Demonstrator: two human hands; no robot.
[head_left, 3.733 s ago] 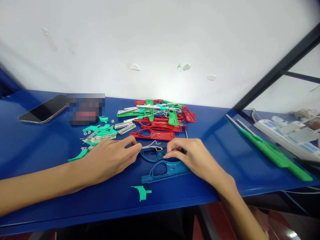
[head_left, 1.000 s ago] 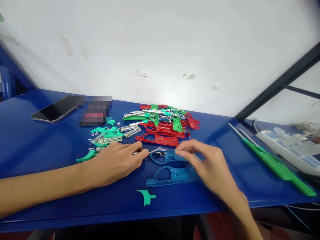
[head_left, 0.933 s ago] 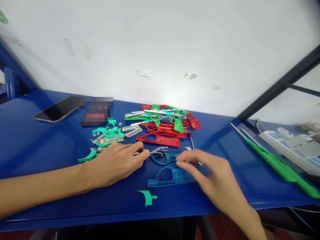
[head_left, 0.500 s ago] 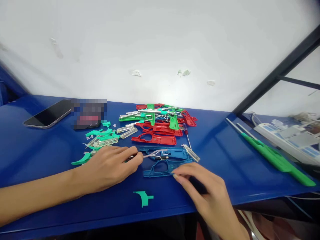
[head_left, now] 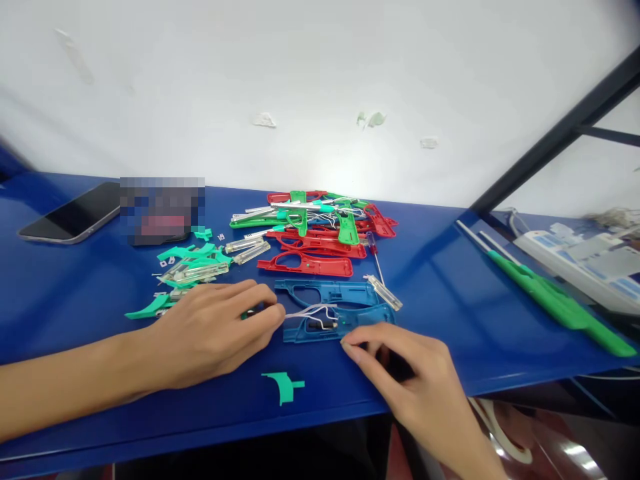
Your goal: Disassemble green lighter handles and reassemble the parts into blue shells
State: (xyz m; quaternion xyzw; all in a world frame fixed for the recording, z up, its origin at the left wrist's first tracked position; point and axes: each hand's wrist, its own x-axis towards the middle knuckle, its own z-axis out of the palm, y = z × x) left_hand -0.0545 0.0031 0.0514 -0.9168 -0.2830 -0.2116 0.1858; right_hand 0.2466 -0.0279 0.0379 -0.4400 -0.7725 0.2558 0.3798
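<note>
Two blue lighter shell halves lie in front of me, a back one (head_left: 345, 291) and a front one (head_left: 367, 316). My left hand (head_left: 225, 327) is closed at their left ends, pinching white wires (head_left: 313, 309). A small black part (head_left: 317, 326) at the wires' right end lies over the front half's opening; what else the left fingers hold is hidden. My right hand (head_left: 415, 373) has thumb and forefinger pinched together on the front half's near edge, covering part of its handle. A teal trigger (head_left: 285, 388) sits apart, nearer the table's front edge.
Red shell halves (head_left: 310, 265) and a mixed pile of lighter parts (head_left: 300, 213) lie behind. Teal triggers (head_left: 197, 252) and clear tanks (head_left: 203, 271) are heaped left. A screwdriver (head_left: 371, 247), phone (head_left: 75, 213) and whole green lighter (head_left: 555, 297) surround the work.
The wires and black part have moved down, from over the back blue half to over the front half. The camera view has shifted slightly; both hands keep their grip.
</note>
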